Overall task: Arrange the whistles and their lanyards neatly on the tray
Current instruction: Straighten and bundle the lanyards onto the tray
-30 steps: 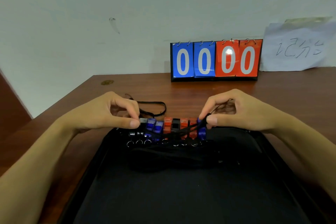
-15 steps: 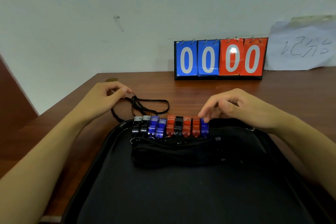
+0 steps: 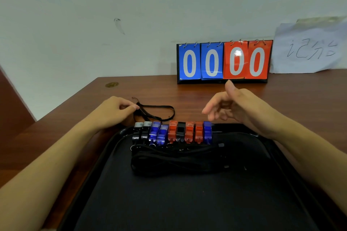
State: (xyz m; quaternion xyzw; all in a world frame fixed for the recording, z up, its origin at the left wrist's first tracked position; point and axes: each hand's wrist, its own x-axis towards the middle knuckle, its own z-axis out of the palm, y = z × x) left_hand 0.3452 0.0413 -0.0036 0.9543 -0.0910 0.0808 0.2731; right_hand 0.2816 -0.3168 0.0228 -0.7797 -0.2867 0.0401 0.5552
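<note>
Nine whistles [image 3: 172, 132] rowed on tray [image 3: 262, 184], left grip [image 3: 114, 110] pinching loose lanyard [image 3: 155, 112] behind, right grip [image 3: 234, 107] wide above.

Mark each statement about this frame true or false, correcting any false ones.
1. The whistles stand in one row at the tray's far edge. True.
2. The scoreboard shows 12 to 08. False: all four digits are zero.
3. The left hand pinches a loose lanyard lying on the table beyond the tray. True.
4. The right hand grips a blue whistle. False: it hovers above the row, fingers relaxed, holding nothing.
5. Every whistle is red. False: black, blue and red ones show.
</note>
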